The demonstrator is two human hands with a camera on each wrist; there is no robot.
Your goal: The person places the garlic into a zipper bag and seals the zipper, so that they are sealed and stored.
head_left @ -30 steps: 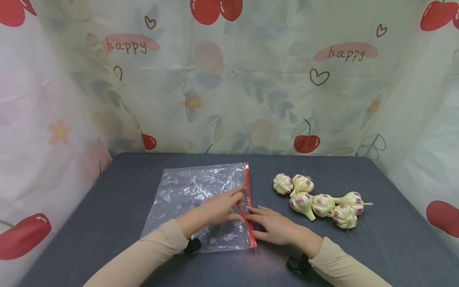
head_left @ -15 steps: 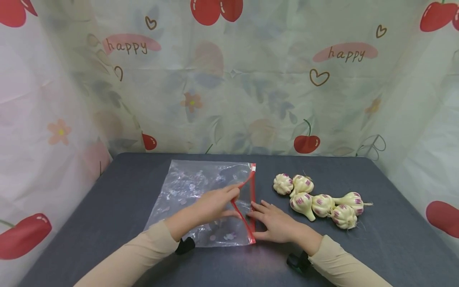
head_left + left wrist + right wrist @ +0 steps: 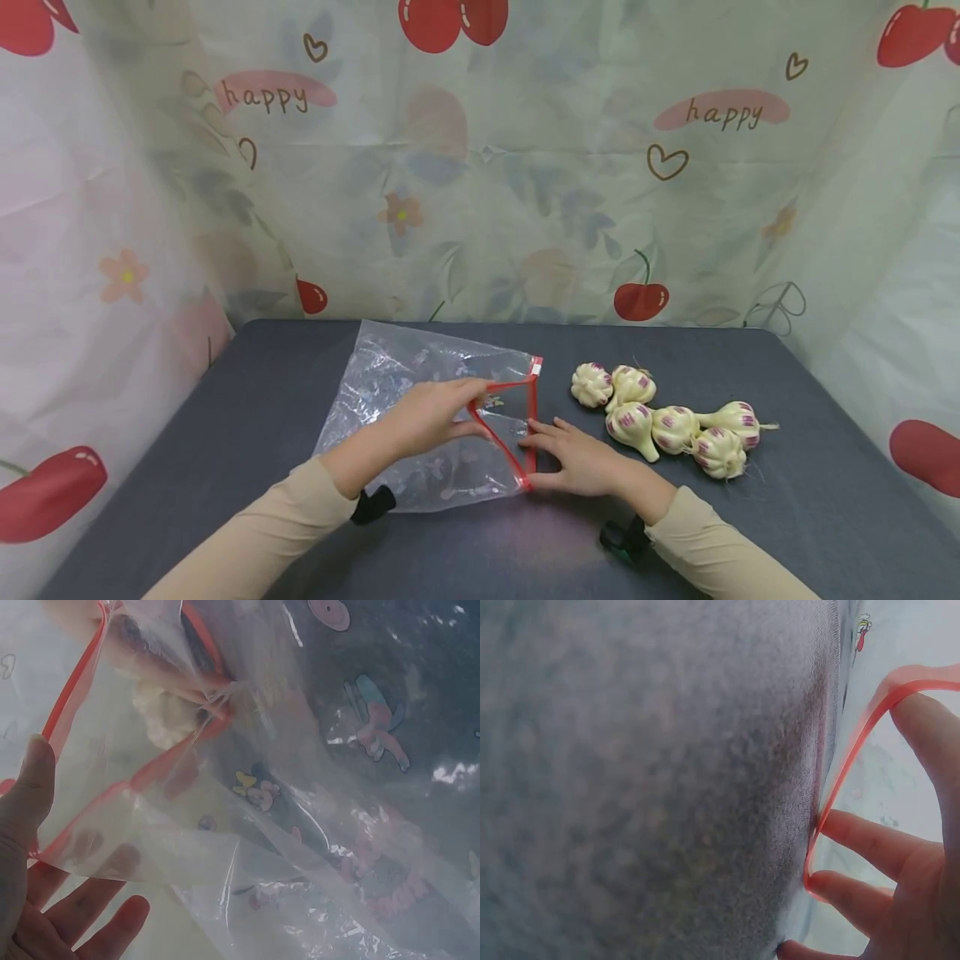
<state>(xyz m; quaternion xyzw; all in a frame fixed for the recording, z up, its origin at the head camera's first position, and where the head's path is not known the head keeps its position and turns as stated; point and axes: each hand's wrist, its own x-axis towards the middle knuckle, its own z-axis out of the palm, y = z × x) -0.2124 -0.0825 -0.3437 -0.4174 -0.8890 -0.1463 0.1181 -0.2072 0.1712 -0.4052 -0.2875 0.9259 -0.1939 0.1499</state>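
Note:
A clear zip bag (image 3: 420,358) with red zip edges and small printed figures lies on the dark table, its mouth gaping toward the right. My left hand (image 3: 431,421) pinches the upper red edge and holds it raised and pulled back to the left. In the left wrist view, the left thumb (image 3: 34,780) lies on one side of that film and the other fingers on the other side. My right hand (image 3: 581,458) spreads its fingers at the mouth. Its fingertips press the lower red edge (image 3: 847,769) against the table.
Several garlic bulbs (image 3: 675,429) lie in a cluster to the right of the bag, beyond the right hand. The dark cloth-covered table (image 3: 285,367) ends at a printed curtain (image 3: 495,192) behind and at both sides.
The left hand has drawn the upper red edge leftward and up, so the bag's mouth gapes wider. The bag's far left corner has swung away from me. The right hand has barely moved.

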